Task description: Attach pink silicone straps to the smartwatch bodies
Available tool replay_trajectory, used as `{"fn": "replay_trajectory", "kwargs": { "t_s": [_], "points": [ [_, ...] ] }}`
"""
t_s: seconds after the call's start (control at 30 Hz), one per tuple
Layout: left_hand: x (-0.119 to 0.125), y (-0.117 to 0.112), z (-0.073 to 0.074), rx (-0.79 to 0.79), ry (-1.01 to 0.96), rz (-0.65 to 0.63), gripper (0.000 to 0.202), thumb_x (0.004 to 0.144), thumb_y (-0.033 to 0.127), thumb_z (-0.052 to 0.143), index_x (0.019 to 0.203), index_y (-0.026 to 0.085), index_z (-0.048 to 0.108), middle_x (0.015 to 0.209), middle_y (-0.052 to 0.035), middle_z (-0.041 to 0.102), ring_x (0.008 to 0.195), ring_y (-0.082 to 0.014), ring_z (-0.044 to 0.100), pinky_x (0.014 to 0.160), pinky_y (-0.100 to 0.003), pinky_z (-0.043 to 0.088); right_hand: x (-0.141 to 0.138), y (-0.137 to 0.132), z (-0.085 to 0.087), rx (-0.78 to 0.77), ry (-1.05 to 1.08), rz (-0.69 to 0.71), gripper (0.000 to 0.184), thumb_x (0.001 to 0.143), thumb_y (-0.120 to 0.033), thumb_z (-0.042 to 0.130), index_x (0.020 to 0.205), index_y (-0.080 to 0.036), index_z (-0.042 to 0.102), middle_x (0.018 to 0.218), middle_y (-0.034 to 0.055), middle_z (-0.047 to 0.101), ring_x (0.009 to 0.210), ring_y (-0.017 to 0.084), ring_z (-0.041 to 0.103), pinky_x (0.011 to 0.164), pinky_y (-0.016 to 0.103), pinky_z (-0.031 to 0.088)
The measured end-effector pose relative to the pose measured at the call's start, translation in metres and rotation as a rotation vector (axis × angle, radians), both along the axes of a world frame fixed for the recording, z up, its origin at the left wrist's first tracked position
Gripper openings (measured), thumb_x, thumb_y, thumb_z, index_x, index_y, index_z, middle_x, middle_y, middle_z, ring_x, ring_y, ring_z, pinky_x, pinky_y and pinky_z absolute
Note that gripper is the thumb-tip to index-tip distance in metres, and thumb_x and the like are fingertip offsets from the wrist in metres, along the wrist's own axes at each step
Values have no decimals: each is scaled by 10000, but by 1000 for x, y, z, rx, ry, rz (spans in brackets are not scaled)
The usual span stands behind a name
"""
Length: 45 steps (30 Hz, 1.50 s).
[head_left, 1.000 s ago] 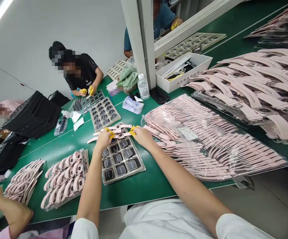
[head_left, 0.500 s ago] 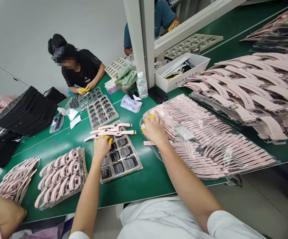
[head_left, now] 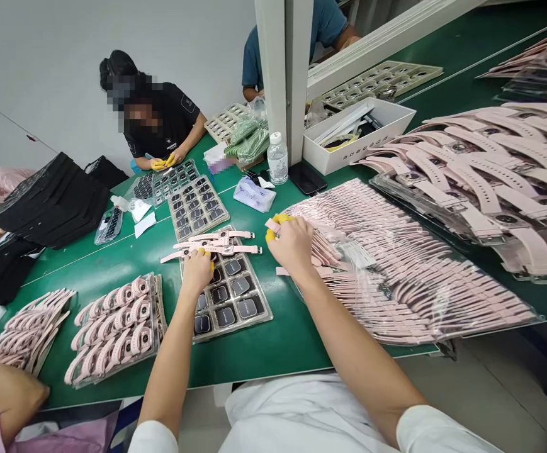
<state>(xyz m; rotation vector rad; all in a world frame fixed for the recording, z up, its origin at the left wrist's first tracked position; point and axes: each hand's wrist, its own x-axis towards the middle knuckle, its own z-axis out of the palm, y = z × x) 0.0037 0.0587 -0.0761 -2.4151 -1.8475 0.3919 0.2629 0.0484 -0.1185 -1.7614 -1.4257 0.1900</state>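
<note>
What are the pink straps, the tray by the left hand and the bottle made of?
Pink straps: maybe silicone or rubber; they look smooth, matte and bendy. Tray: probably plastic, with glossy edges and moulded pockets. Bottle: likely shiny, clear plastic; looks see-through.

Pink watches (head_left: 228, 250) are lying stretched out across a tray of dark squares.
Their straps are running side by side over the tray's (head_left: 235, 328) far end, overhanging both its sides, while rounded dark squares (head_left: 219, 294) are sitting in rows in its nearer compartments. To the right, one pink strap end (head_left: 272, 224) is poking out leftward from a grip, just beside a dense pink bundle (head_left: 396, 277) that is lying partly under clear plastic.
</note>
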Motion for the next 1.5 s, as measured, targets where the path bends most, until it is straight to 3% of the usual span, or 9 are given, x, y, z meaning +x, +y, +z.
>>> {"fn": "replay_trajectory", "kwargs": {
  "t_s": [0.2, 0.3, 0.5, 0.57, 0.67, 0.77, 0.87, 1.0, 1.5],
  "points": [
    [-10, 4, 3, 10, -148, 30, 186, 1008, 263, 563, 1049, 157, 710, 1120, -182, 711, 1167, -354, 603, 976, -468, 482, -22, 0, -1, -13, 635, 130, 267, 834, -356, 650, 1044, -233, 541, 936, 78, 698, 799, 263, 657, 735, 402, 525],
    [-16, 4, 7, 28, -269, 58, 205, 1039, 307, 524, 1067, 181, 684, 1047, -143, 729, 1048, -302, 660, 894, -417, 519, -31, 1, -2, -135, 1060, 311, 362, 798, -425, 731, 999, -253, 484, 816, 1, 650, 573, 166, 570, 510, 298, 468],
    [13, 2, -21, -84, -1444, 261, 393, 973, 571, 595, 1089, 213, 484, 1040, -66, 694, 723, -160, 692, 558, -250, 512, -44, -5, 0, -266, 1397, 575, 527, 708, -445, 877, 1003, -245, 489, 728, -67, 630, 429, 64, 431, 367, 175, 298],
    [26, 0, -38, -118, -1587, 260, 449, 944, 623, 614, 1064, 226, 440, 955, -28, 668, 592, -119, 612, 458, -215, 440, -46, -7, 0, -330, 1420, 622, 492, 732, -470, 867, 997, -231, 529, 718, -54, 644, 416, 59, 418, 355, 173, 259],
    [33, -2, -56, -93, -1602, 200, 389, 979, 546, 609, 1124, 226, 443, 926, -18, 656, 588, -102, 562, 457, -195, 415, -48, -8, -1, -412, 1436, 678, 452, 764, -529, 842, 934, -203, 578, 685, -24, 656, 405, 55, 404, 358, 182, 239],
    [27, -7, -62, -91, -1458, 64, 293, 1034, 393, 546, 1257, 212, 486, 1102, -86, 681, 751, -131, 640, 575, -224, 513, -50, -10, -3, -480, 1425, 712, 454, 741, -522, 868, 897, -186, 605, 656, -16, 656, 402, 51, 401, 367, 182, 254],
    [21, -14, -59, -79, -1291, -121, 322, 1039, 242, 475, 1353, 196, 527, 1283, -137, 659, 969, -187, 694, 797, -319, 599, -52, -14, -5, -558, 1420, 779, 422, 765, -510, 855, 880, -178, 622, 645, -6, 661, 408, 59, 411, 377, 189, 280],
    [20, -20, -55, 25, -1211, -300, 434, 1004, 134, 434, 1422, 195, 538, 1384, -142, 637, 1294, -244, 616, 1119, -436, 511, -54, -18, -10, -620, 1401, 847, 399, 781, -501, 844, 844, -175, 621, 618, 6, 661, 410, 71, 422, 380, 196, 287],
    [20, -20, -59, -6, -1164, -323, 462, 1007, 150, 404, 1439, 197, 562, 1451, -129, 614, 1379, -237, 567, 1196, -444, 459, -53, -19, -10, -622, 1377, 831, 374, 750, -464, 847, 791, -186, 600, 526, -21, 599, 369, 79, 404, 367, 204, 282]
  ]
}}
